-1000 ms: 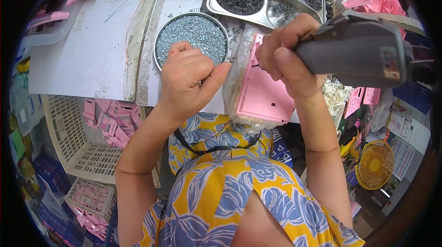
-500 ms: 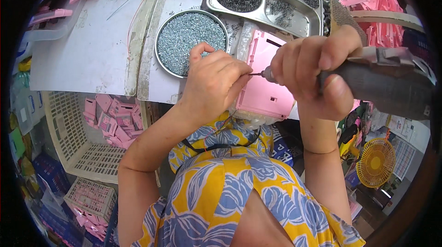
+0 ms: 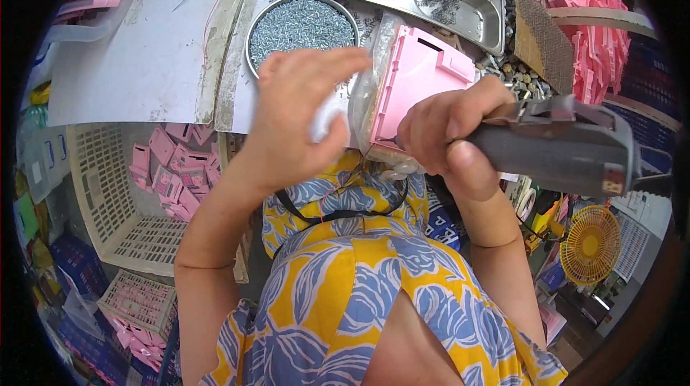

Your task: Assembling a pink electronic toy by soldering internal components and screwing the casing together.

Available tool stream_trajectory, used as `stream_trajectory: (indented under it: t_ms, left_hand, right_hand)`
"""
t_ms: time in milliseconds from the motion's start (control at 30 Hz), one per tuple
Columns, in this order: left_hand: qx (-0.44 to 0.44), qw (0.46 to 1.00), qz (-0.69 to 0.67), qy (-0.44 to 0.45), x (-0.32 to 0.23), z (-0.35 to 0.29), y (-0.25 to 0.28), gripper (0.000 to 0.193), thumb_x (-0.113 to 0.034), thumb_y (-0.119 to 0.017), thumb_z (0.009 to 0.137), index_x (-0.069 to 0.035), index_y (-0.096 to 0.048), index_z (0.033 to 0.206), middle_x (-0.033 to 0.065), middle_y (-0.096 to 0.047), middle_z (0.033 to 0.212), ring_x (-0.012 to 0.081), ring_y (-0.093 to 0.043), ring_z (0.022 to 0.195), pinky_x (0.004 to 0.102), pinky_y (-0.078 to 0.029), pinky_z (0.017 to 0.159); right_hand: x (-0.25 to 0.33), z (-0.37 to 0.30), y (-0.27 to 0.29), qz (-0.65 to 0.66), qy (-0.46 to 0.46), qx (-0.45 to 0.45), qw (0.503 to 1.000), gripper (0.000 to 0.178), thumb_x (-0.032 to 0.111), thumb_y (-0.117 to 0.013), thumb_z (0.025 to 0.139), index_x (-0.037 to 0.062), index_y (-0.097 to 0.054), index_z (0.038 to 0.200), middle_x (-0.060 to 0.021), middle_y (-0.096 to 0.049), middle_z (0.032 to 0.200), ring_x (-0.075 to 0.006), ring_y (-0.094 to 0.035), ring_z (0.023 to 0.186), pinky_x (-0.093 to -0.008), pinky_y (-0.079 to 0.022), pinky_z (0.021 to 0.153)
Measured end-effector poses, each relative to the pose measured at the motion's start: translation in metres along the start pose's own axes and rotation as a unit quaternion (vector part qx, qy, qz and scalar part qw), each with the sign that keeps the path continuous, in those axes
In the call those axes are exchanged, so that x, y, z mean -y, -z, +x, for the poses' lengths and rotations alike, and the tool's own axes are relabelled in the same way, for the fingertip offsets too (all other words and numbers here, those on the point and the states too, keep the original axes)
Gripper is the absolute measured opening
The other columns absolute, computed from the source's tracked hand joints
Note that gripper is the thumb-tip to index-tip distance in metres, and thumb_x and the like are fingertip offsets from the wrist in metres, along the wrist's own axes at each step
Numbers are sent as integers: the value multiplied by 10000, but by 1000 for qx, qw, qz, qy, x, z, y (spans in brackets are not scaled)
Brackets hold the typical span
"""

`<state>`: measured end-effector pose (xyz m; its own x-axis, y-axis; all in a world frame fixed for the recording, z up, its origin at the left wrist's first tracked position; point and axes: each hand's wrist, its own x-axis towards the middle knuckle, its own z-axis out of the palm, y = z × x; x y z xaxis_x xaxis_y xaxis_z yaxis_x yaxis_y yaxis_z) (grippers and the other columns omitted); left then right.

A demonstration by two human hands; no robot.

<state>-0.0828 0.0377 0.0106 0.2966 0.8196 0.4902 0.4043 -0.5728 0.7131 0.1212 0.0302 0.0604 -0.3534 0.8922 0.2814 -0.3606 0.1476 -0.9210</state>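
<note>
My right hand (image 3: 456, 131) is wrapped round a dark grey electric screwdriver (image 3: 553, 145). Its bit points left, down to the lower left corner of a pink plastic housing (image 3: 417, 77); whether it touches a screw there cannot be seen. The housing lies on a pad covered with clear plastic wrap (image 3: 364, 98). Off to the left of the housing, my left hand (image 3: 295, 116) hangs in the air, slightly blurred, with thumb and fingers apart and nothing visible between them. Just beyond it stands a round metal dish (image 3: 302, 23) full of small silvery screws.
A steel compartment tray (image 3: 460, 19) with dark springs stands at the back, beside a cardboard piece (image 3: 543, 41) and small metal parts. Pink parts pile up at the far right. A cream basket (image 3: 108, 199) of pink pieces sits lower left; a yellow fan (image 3: 589, 246) stands right.
My left hand has drawn back leftward from the bit, its fingers spreading. My right hand has brought the screwdriver down and left to the housing's near corner.
</note>
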Motion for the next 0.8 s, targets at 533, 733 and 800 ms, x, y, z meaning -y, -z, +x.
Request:
stream_trajectory:
  t_ms: [533, 733, 800]
  left_hand:
    - [190, 958, 159, -141, 25, 116, -123, 283, -214, -718, 832, -81, -729, 1082, 75, -661, 1172, 262, -609, 1132, 493, -497, 943]
    - [95, 940, 122, -303, -16, 116, -85, 368, -230, -743, 829, -60, -683, 1149, 75, -616, 1358, 268, -559, 1287, 559, -446, 1048]
    - [63, 968, 7, -242, -35, 86, -10, 315, -121, -779, 785, -49, -577, 1016, 190, -566, 1422, 327, -615, 1225, 513, -480, 1033]
  right_hand:
    - [51, 19, 53, 5, -3, -27, 1000, 184, 234, -655, 911, 107, -541, 980, 58, -512, 620, -87, -495, 532, -293, -429, 595]
    - [136, 18, 103, 181, 85, 33, 979, 249, 267, -650, 907, 105, -568, 1077, 67, -479, 648, -82, -435, 543, -311, -391, 690]
    - [136, 3, 108, 182, 97, 21, 978, 243, 276, -631, 926, 108, -556, 1085, 64, -477, 659, -82, -425, 553, -317, -376, 701]
